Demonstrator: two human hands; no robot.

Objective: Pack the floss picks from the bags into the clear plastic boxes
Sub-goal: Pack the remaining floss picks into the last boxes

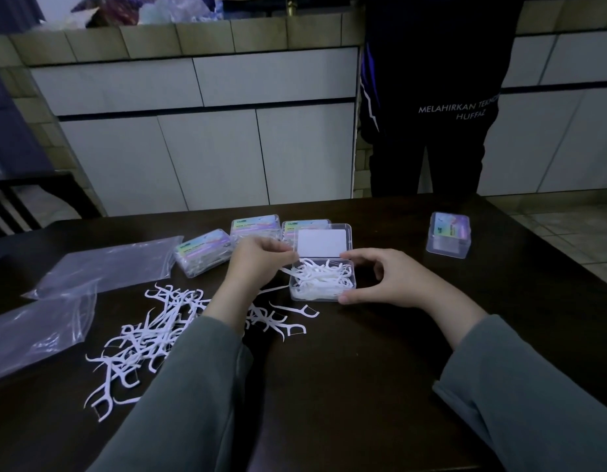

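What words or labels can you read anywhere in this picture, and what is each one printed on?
"MELAHIRKAN TEKNO", cut off at the edge of the cloth, then "HUFFAZ" below it: white letters on the dark jacket of the person standing behind the table.
Colourful labels on the closed boxes and on the lone box at the right: print too small and blurred to read.
White card in the open lid: blank.

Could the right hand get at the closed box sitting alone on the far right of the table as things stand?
Probably yes. The right hand grips the open box, but bare table lies between it and the lone box; it would have to let go first.
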